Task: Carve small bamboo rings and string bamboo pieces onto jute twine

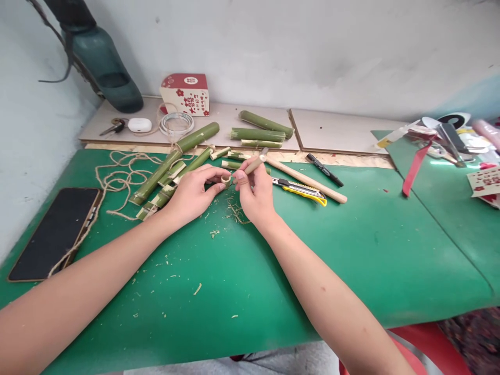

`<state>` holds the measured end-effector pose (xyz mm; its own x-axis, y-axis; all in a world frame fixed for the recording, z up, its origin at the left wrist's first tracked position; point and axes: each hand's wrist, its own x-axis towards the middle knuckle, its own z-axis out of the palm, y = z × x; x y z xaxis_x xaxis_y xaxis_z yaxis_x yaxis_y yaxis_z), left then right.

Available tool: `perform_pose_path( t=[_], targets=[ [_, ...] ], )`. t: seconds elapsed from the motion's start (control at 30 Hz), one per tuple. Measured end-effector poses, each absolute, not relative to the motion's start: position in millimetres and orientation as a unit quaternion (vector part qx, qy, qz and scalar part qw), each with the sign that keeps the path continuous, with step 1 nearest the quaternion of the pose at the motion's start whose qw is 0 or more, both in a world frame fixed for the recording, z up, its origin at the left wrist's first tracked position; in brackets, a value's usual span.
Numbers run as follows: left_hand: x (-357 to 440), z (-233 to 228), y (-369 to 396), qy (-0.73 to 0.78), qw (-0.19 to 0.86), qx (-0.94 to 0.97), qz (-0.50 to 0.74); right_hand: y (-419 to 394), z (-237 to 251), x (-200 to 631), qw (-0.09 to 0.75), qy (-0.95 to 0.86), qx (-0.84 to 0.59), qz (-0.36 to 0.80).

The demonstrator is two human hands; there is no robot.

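My left hand [195, 190] pinches a short, hollow piece of bamboo [225, 180] between thumb and fingers, its open end showing. Close beside it, my right hand [255, 192] is closed around a wooden-handled tool [255, 164]; its working end is hidden by my fingers. Fine bamboo shavings [235, 211] lie beneath my hands. To the left are long green bamboo tubes [156, 179] and shorter cut pieces. A yellow utility knife [300, 190] and a round wooden stick [308, 179] rest right of my right hand.
A black phone [54, 232] lies at left under loose twine [117, 174]. Along the back ledge stand a bottle [103, 67] and a red-and-white box [185, 96], near more bamboo [258, 134]. A black marker [324, 169] lies right; clutter [449, 138] fills the far right.
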<state>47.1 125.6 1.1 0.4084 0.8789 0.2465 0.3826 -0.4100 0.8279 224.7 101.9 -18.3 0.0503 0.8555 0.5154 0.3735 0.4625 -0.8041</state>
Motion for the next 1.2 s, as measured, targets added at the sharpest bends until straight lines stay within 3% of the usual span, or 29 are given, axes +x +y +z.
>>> perform_pose_path(
  t=[0.27,0.43,0.63,1.1,1.2],
  targets=[
    [46.7,3.6,124.3,0.428,0.340,0.768,0.334,102.0,-20.8,223.8,0.575,-0.644,-0.460,0.205],
    [45.7,2.7,124.7,0.419,0.339,0.775,0.330,102.8,-19.9,224.4,0.543,-0.669,-0.464,0.204],
    [46.2,2.2,124.8,0.424,0.343,0.767,0.337,103.4,-23.0,224.3,0.588,-0.636,-0.450,0.215],
    [46.7,0.7,125.0,0.410,0.352,0.767,0.346,101.4,-18.4,223.7,0.543,-0.675,-0.450,0.218],
    [46.9,1.2,124.8,0.423,0.347,0.764,0.342,101.1,-20.1,223.9,0.572,-0.656,-0.449,0.205]
  ],
)
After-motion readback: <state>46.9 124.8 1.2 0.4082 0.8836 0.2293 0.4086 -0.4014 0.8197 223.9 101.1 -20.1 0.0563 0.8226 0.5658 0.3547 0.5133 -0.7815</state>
